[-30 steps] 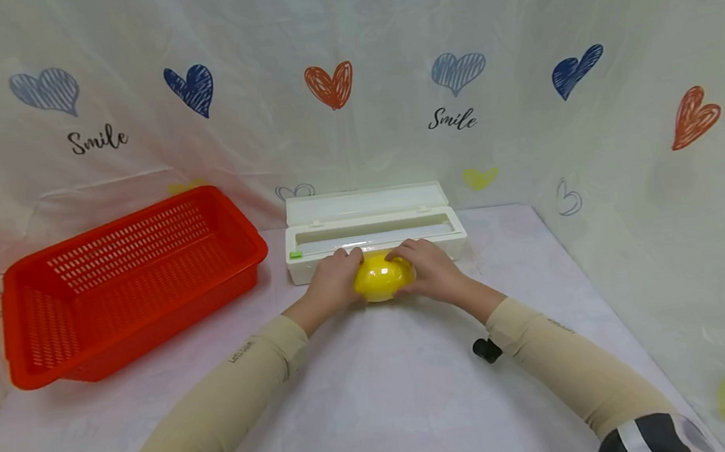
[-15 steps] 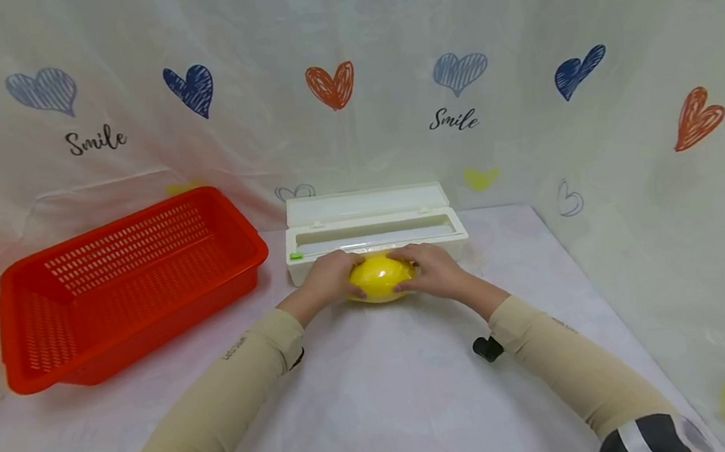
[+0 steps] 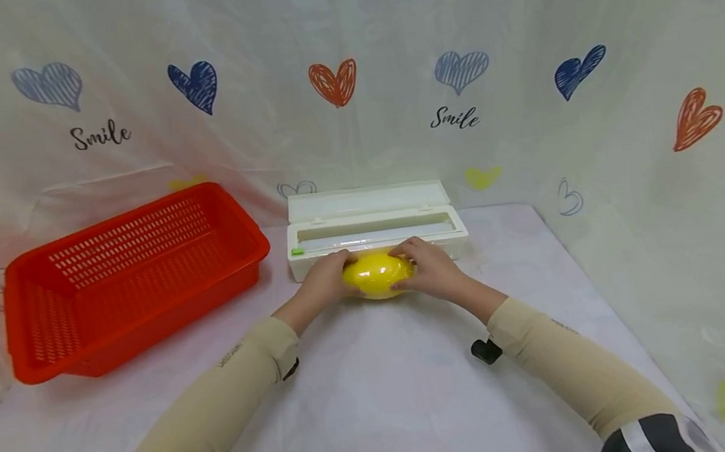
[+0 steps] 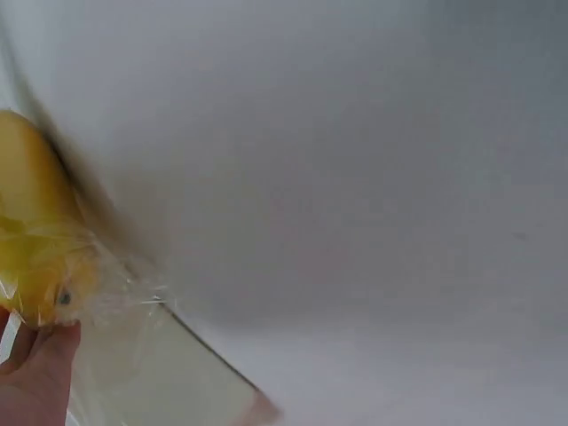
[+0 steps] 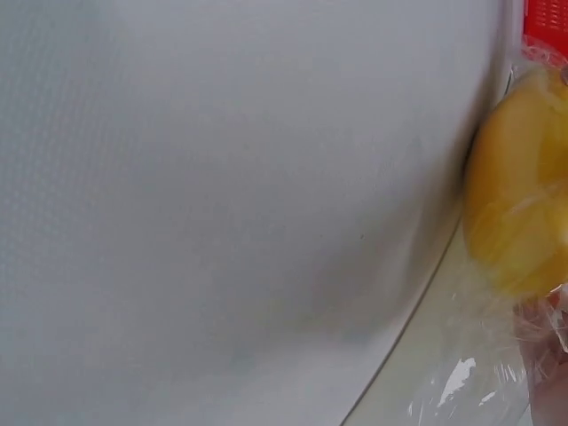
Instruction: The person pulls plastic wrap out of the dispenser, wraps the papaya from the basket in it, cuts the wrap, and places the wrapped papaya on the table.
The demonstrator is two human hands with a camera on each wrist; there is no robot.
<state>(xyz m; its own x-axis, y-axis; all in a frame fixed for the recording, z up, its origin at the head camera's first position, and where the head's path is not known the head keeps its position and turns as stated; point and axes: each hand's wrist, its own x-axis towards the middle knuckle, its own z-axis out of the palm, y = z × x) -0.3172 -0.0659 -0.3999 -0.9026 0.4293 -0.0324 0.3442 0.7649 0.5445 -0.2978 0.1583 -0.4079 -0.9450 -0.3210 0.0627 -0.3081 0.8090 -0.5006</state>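
A glossy yellow oval fruit (image 3: 378, 276) lies crosswise in front of a white cling film dispenser (image 3: 376, 222), whose lid is raised. My left hand (image 3: 323, 281) grips the fruit's left end, thumb in front and fingers behind. Its right end is held between the thumb and fingers of my right hand (image 3: 434, 268). Clear cling film (image 4: 120, 275) clings round the fruit in the left wrist view, where a dark spot marks its end. Wrinkled film (image 5: 457, 382) also spreads beneath it in the right wrist view. Part of each hand is cut off by the wrist frames.
To the left stands a red perforated plastic basket (image 3: 140, 309), tilted in view. A green slider (image 3: 298, 251) sits on the dispenser's left front. Behind the white-covered table (image 3: 393, 405) hangs a sheet (image 3: 375, 10) printed with hearts.
My left hand has shifted slightly left, and the fruit shows wider between the hands. The right hand stays almost in place, still gripping it.
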